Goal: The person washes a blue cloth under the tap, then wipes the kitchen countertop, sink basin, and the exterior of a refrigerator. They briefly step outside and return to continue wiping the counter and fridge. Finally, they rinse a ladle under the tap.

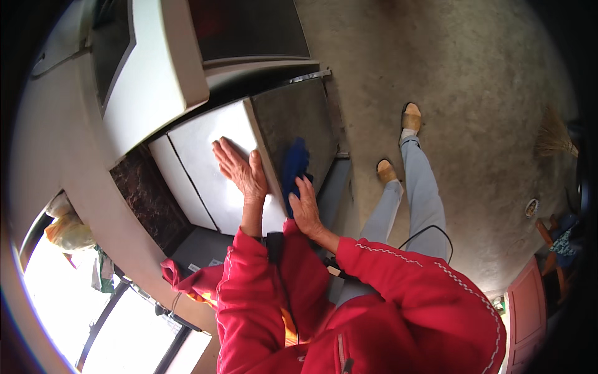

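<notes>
My left hand (242, 174) lies flat on the glossy white face of a boxy appliance (201, 145), its fingers spread and holding nothing. The appliance looks like a cabinet refrigerator, though its kind is not certain. My right hand (306, 210) has a bunched blue cloth (295, 161) and presses it to the dark grey face (294, 107) beside the white one. The cloth is blurred, and part of it is hidden by my fingers. A metal hinge bracket (310, 76) sits at the far corner of the dark face.
Beside it stands another white appliance with a dark front (247, 28). A dark marbled panel (145, 196) is at left. Plastic bags (70, 229) hang by a bright window (126, 327). On the concrete floor (467, 93) are a straw broom (553, 133) and a small dish (531, 208).
</notes>
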{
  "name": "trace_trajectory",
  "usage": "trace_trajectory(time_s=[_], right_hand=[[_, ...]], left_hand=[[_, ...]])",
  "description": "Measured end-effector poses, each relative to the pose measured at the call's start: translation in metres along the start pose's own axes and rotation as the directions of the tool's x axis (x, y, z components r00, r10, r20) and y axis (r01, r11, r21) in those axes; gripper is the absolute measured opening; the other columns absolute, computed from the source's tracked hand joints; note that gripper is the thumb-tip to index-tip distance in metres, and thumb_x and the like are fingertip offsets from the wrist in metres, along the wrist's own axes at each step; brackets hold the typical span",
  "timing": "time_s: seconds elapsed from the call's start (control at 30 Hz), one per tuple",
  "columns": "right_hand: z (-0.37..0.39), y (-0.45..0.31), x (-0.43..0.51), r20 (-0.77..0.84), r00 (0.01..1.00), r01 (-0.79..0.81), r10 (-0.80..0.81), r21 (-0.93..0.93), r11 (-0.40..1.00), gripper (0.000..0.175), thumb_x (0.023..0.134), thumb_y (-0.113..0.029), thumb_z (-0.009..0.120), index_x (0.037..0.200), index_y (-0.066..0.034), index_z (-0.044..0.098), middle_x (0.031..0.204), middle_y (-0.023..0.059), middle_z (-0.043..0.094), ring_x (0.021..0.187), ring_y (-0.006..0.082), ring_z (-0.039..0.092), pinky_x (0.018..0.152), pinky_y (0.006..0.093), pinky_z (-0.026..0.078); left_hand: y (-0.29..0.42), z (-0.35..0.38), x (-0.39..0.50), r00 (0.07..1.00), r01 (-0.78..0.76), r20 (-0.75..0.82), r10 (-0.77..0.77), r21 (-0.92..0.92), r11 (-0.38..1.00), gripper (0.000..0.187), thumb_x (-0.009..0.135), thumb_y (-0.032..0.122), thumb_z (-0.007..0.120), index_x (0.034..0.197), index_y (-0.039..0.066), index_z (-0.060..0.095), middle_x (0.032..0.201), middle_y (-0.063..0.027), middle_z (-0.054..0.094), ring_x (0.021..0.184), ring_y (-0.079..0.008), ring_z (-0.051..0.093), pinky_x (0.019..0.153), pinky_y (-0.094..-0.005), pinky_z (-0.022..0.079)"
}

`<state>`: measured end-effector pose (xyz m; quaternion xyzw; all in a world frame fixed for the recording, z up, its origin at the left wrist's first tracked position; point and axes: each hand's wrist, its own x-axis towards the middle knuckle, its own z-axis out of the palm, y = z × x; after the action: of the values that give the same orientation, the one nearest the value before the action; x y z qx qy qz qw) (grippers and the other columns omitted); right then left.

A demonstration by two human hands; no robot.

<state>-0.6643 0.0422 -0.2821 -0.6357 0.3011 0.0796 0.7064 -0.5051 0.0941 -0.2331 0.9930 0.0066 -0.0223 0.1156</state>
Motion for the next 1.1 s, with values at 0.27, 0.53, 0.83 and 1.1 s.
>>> trace_trajectory(time_s=[0.27, 0.53, 0.83, 1.1], right_hand=[[0.024, 0.077, 0.139, -0.137, 0.99, 0.024, -0.03, -0.046, 0.999, 0.044, 0.095, -0.027, 0.048, 0.136, -0.0111, 0.046, 0.138, 0.017, 0.046, 0.128, 0.0345, 0.042, 0.102, 0.0466, 0.035], [0.011, 0.124, 0.1, -0.092, 0.933, -0.34, 0.347, 0.08, 0.937, 0.048, 0.094, -0.028, 0.048, 0.136, -0.0064, 0.046, 0.138, 0.0221, 0.046, 0.129, 0.0386, 0.041, 0.106, 0.0443, 0.033], [0.02, 0.11, 0.285, -0.11, 0.994, 0.02, -0.014, 0.059, 0.998, 0.05, 0.094, -0.033, 0.044, 0.14, -0.013, 0.043, 0.144, 0.0192, 0.039, 0.135, 0.0362, 0.035, 0.105, 0.0582, 0.026], [0.02, 0.287, 0.367, -0.074, 0.938, -0.33, 0.338, 0.103, 0.938, 0.053, 0.095, -0.037, 0.036, 0.14, -0.0088, 0.041, 0.14, 0.0172, 0.046, 0.131, 0.0356, 0.04, 0.107, 0.0435, 0.032]], left_hand=[[0.001, 0.001, -0.004, 0.999, -0.015, -0.041, 0.017, 0.052, 0.999, 0.089, 0.091, 0.067, 0.032, 0.152, 0.004, 0.016, 0.158, -0.0205, 0.01, 0.147, -0.0351, 0.007, 0.114, -0.0499, 0.004], [0.006, -0.002, -0.002, 0.995, -0.092, -0.032, 0.093, 0.014, 0.996, 0.084, 0.095, 0.061, 0.032, 0.151, 0.0, 0.017, 0.158, -0.0179, 0.012, 0.147, -0.0326, 0.006, 0.117, -0.0449, 0.002], [-0.014, -0.01, -0.028, 0.993, 0.115, -0.018, -0.117, -0.076, 0.99, 0.094, 0.09, 0.069, 0.03, 0.152, 0.001, 0.01, 0.158, -0.0164, 0.014, 0.146, -0.0288, 0.012, 0.117, -0.0425, 0.008], [-0.089, -0.042, -0.08, 0.968, 0.239, 0.059, -0.245, -0.52, 0.82, 0.063, 0.103, 0.042, 0.024, 0.151, 0.003, 0.011, 0.154, -0.0171, 0.016, 0.138, -0.0321, 0.028, 0.114, -0.0448, 0.02]])
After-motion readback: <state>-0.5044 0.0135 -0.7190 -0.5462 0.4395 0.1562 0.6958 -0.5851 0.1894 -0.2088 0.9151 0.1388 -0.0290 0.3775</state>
